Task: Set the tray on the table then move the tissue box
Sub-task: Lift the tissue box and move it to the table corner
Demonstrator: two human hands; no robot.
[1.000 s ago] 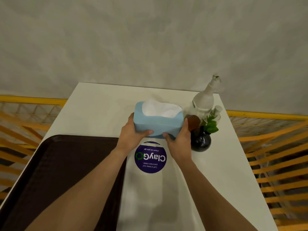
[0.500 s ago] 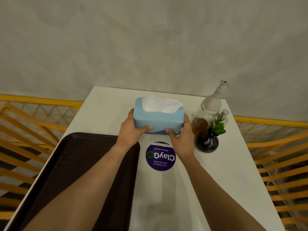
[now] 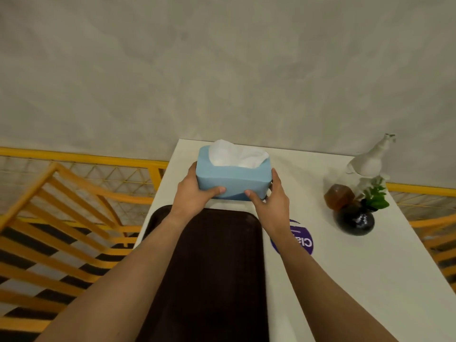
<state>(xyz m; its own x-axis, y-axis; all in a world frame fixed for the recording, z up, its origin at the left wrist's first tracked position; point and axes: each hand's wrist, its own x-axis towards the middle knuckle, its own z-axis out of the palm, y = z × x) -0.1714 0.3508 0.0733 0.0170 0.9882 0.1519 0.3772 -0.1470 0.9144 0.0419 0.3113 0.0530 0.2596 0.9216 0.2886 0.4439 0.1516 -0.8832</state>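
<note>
A light blue tissue box (image 3: 232, 183) with white tissue sticking out of its top is held over the far left part of the white table (image 3: 357, 280). My left hand (image 3: 195, 197) grips its left end and my right hand (image 3: 271, 201) grips its right end, thumbs on the near face. The dark brown tray (image 3: 217, 280) lies flat on the table's left side, just nearer than the box and under my forearms. Whether the box touches the table is hidden by my hands.
A black round vase with a green plant (image 3: 356, 219), an amber glass bottle (image 3: 339, 196) and a white spray bottle (image 3: 370, 161) stand at the table's far right. A purple round sticker (image 3: 302, 240) lies right of the tray. Yellow railings (image 3: 74, 193) flank the table.
Both hands carried the tissue box from above the purple sticker leftward and farther away, to the spot beyond the tray's far edge. The view swung left with it.
</note>
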